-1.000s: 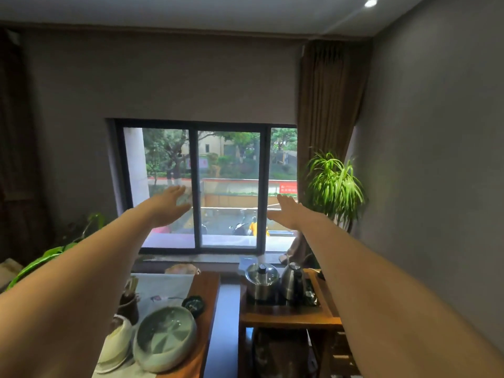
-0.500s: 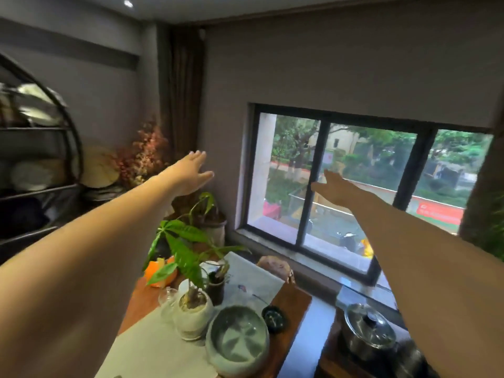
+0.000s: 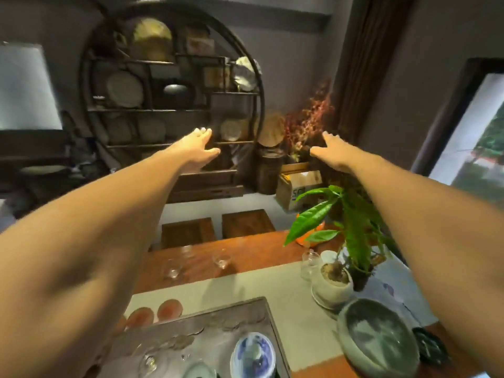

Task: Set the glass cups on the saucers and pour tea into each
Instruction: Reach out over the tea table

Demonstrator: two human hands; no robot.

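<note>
hands (image 3: 200,150) outstretched, plant (image 3: 345,222) beside cups (image 3: 221,260)

Two glass cups (image 3: 172,269) (image 3: 221,260) stand on the far side of the table (image 3: 253,249); two saucers (image 3: 169,309) (image 3: 139,317) lie nearer, left of the tray (image 3: 218,320). A potted plant (image 3: 334,279) stands right.

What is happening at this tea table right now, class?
A person stretches both arms out over the table, the left hand and right hand open and holding nothing. Two glass cups stand on the bare wood, apart from the round saucers on the pale runner. No cup is on a saucer yet and no tea has been poured.
</note>
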